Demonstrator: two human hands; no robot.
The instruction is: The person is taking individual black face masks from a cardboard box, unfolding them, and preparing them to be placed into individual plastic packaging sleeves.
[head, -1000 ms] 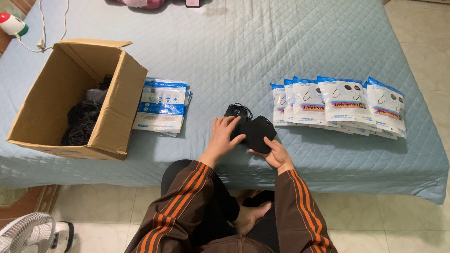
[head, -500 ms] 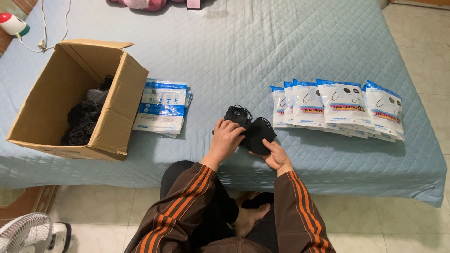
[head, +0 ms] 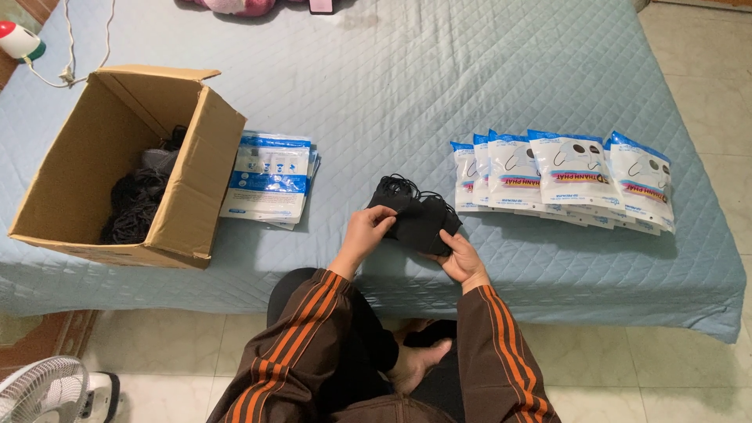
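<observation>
Both hands, the left hand [head: 366, 229] and the right hand [head: 458, 254], grip a stack of black masks [head: 417, 215] on the blue bed [head: 407, 94]. White-and-blue packets [head: 568, 178] lie just right; a brown box [head: 129, 164] sits left.

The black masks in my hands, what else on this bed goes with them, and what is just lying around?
In use:
left hand and right hand holding the black masks
cardboard box with more black masks
stack of flat pouches
row of filled packets

Lying about:
white cord
red and white gadget
pink item
fan on the floor
</observation>
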